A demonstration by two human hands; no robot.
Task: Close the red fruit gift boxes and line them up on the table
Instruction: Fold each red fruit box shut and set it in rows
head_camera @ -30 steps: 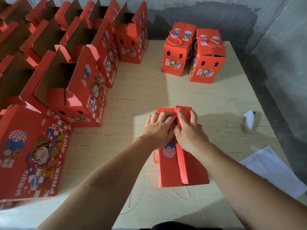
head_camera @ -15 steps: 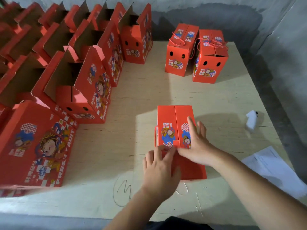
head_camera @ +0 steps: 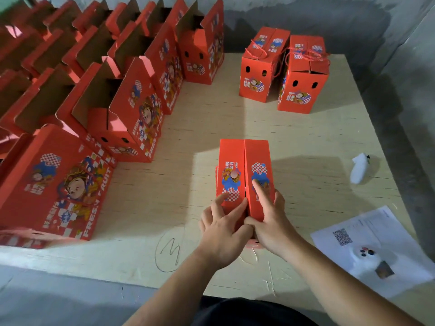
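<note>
Fingers [head_camera: 261,194] of both hands flat on closed red box [head_camera: 244,161] flaps.

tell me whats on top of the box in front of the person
Both hands: left hand and right hand press straight fingers on the box flaps. Its inside is covered.

Large red gift box [head_camera: 54,184], near left: side panel printed "FRESH FRUIT" in white capitals, beside Chinese characters too small to read. Worktop [head_camera: 188,128]: a handwritten "3" inside a drawn circle [head_camera: 170,251] near the front edge. Paper sheet [head_camera: 374,250], right: QR code, small print illegible.
</note>
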